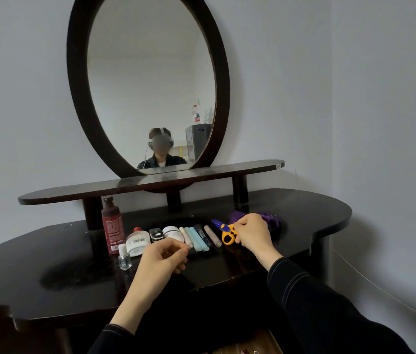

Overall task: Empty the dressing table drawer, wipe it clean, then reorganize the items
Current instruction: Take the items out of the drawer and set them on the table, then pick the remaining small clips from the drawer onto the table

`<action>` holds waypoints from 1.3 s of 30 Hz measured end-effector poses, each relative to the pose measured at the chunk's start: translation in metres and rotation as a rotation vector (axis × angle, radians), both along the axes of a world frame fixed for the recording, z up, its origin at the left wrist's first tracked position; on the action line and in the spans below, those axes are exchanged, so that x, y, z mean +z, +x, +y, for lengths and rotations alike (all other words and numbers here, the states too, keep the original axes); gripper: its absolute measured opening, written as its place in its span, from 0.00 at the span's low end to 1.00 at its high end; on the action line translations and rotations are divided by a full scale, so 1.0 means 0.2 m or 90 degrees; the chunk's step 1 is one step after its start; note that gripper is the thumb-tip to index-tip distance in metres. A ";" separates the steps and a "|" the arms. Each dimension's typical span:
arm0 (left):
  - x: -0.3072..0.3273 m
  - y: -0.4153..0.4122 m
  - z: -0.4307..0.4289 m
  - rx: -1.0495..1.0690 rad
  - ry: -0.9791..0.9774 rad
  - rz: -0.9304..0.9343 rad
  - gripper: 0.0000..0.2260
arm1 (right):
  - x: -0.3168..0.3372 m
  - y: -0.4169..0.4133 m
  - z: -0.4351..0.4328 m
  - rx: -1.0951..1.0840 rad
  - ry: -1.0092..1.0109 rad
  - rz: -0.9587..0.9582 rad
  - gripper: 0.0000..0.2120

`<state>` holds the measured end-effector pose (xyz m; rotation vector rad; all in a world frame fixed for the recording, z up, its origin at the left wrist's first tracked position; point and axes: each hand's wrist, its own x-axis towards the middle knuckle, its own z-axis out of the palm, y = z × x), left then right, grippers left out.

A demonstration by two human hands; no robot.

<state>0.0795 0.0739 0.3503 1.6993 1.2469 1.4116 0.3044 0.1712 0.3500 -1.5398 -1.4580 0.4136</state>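
A row of items lies on the dark dressing table top (304, 213): a red bottle (112, 226), a white barcode bottle (138, 242), a small clear bottle (124, 259), a black compact (156, 235), a white jar (172, 231), a cream tube (184, 235), light blue tubes (198, 241) and a beige tube (213, 236). My left hand (163, 259) has curled fingers and pinches the near end of the cream tube. My right hand (253, 233) grips orange-handled scissors (227, 236) at the row's right end. The open drawer (250, 344) shows at the bottom edge.
A purple cloth (273, 219) lies behind my right hand. A raised shelf (74, 191) on posts and an oval mirror (148, 80) stand at the back. A wall closes in on the right.
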 end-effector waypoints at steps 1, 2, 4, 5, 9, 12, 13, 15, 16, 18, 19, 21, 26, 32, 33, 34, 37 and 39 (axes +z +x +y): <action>0.00 0.00 0.00 0.002 0.000 0.001 0.05 | 0.00 -0.01 -0.01 0.004 -0.003 -0.049 0.12; 0.00 0.00 0.00 0.004 0.000 0.003 0.06 | 0.01 -0.02 -0.02 0.013 -0.002 -0.107 0.12; 0.00 -0.01 0.01 0.007 0.000 0.006 0.06 | 0.01 -0.04 -0.03 0.031 -0.002 -0.223 0.11; 0.00 -0.01 0.01 0.008 0.000 0.005 0.07 | 0.00 -0.05 -0.04 0.035 -0.004 -0.266 0.11; 0.00 0.00 -0.02 0.022 0.018 0.030 0.07 | 0.01 -0.07 -0.06 0.013 -0.013 -0.327 0.13; -0.01 0.01 -0.08 0.039 0.052 0.061 0.09 | 0.00 -0.08 -0.12 -0.017 0.006 -0.377 0.14; -0.02 0.02 -0.11 0.044 0.068 0.066 0.09 | -0.01 -0.08 -0.15 -0.024 0.021 -0.375 0.13; -0.06 0.02 -0.17 0.070 0.113 0.099 0.10 | -0.06 -0.08 -0.22 -0.041 0.079 -0.333 0.10; -0.09 0.02 -0.20 0.088 0.151 0.125 0.09 | -0.10 -0.08 -0.27 -0.051 0.136 -0.301 0.07; -0.17 0.02 -0.28 0.123 0.263 0.176 0.08 | -0.21 -0.07 -0.38 -0.052 0.300 -0.252 0.06; -0.23 0.03 -0.32 0.135 0.323 0.207 0.07 | -0.29 -0.07 -0.44 -0.041 0.379 -0.238 0.08; -0.40 0.04 -0.39 0.143 0.417 0.298 0.05 | -0.49 -0.07 -0.56 0.006 0.466 -0.222 0.13; -0.99 -0.01 -0.51 0.004 0.174 0.505 0.07 | -0.97 0.01 -0.81 0.190 0.165 -0.216 0.13; -1.31 -0.09 -0.42 -0.112 -0.189 0.555 0.07 | -1.24 0.02 -0.76 0.421 -0.360 -0.186 0.05; -1.34 -0.09 -0.40 -0.131 -0.212 0.558 0.07 | -1.27 0.01 -0.76 0.439 -0.381 -0.235 0.05; -1.35 -0.08 -0.38 -0.144 -0.225 0.558 0.07 | -1.29 0.00 -0.75 0.458 -0.398 -0.279 0.04; -1.39 -0.06 -0.36 -0.169 -0.258 0.529 0.08 | -1.35 -0.04 -0.76 0.572 -0.498 -0.347 0.02; -1.41 -0.05 -0.36 -0.183 -0.277 0.509 0.08 | -1.38 -0.07 -0.78 0.651 -0.588 -0.384 0.02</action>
